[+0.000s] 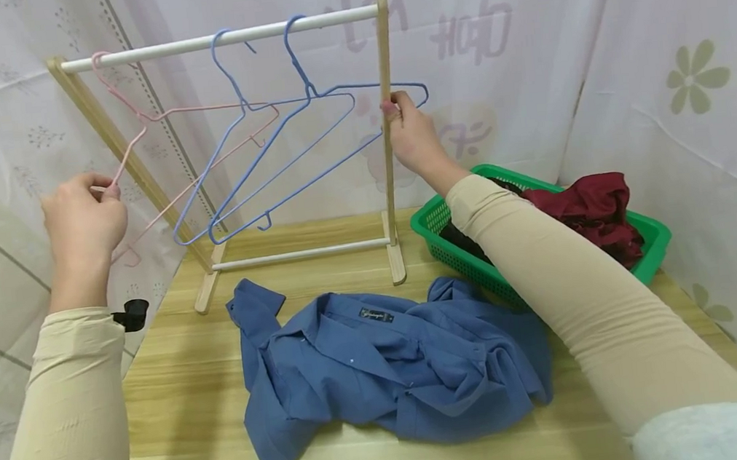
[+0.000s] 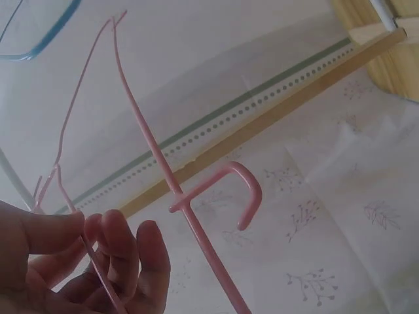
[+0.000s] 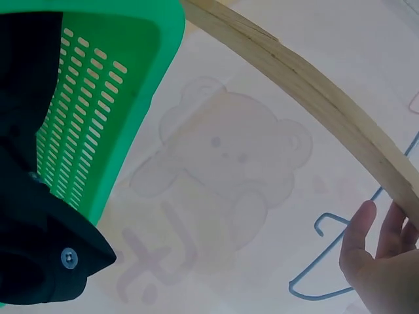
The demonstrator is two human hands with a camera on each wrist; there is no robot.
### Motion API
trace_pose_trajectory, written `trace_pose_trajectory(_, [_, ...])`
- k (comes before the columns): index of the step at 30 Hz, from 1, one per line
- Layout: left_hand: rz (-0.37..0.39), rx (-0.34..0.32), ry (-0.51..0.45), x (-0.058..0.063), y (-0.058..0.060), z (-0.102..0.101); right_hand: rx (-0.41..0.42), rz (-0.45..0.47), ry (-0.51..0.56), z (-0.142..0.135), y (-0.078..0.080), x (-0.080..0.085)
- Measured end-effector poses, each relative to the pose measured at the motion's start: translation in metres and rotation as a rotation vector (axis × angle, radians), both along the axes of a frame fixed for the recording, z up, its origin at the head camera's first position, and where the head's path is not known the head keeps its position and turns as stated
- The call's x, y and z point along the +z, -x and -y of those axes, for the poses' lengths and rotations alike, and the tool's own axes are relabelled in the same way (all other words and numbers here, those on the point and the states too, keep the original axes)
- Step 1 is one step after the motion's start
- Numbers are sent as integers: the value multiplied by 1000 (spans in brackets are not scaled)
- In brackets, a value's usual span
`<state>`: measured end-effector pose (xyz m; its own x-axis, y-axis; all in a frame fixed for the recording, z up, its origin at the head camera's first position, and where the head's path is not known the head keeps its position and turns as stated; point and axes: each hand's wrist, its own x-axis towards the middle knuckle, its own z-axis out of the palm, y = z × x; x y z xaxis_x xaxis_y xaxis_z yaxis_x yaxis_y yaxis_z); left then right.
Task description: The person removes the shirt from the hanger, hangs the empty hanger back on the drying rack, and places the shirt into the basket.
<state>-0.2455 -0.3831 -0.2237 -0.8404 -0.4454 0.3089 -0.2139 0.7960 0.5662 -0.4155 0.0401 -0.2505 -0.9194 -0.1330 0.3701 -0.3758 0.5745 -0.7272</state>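
My left hand (image 1: 84, 218) pinches the sloping arm of a pink hanger (image 1: 131, 152) between thumb and fingers. That hanger's hook is over the top bar (image 1: 181, 47) of a small clothes rack, at its left end. The left wrist view shows the pink wire passing between the fingertips, with a small side hook (image 2: 245, 196) nearby. At the rack's right side my right hand (image 1: 416, 134) grips the wooden post (image 1: 393, 177), close to the end of a blue hanger (image 1: 304, 100). Another blue hanger (image 1: 236, 110) hangs left of it. A crumpled blue shirt (image 1: 380, 368) lies in front of the rack.
Behind my right forearm, a green basket (image 1: 661, 233) holds dark red cloth (image 1: 594, 214) and black clothing (image 3: 39, 222). The wooden table (image 1: 181, 422) carries the rack and shirt. Patterned curtains (image 1: 511, 49) close in the back and right.
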Motion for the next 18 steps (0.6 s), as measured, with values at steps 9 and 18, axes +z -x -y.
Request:
trace_pose_trajectory(9, [3, -34, 61, 5, -9, -2, 65, 114, -180, -14, -19, 22])
trace_pose_trajectory(18, [-316, -69, 131, 15, -41, -46, 95, 285, -286, -26, -73, 39])
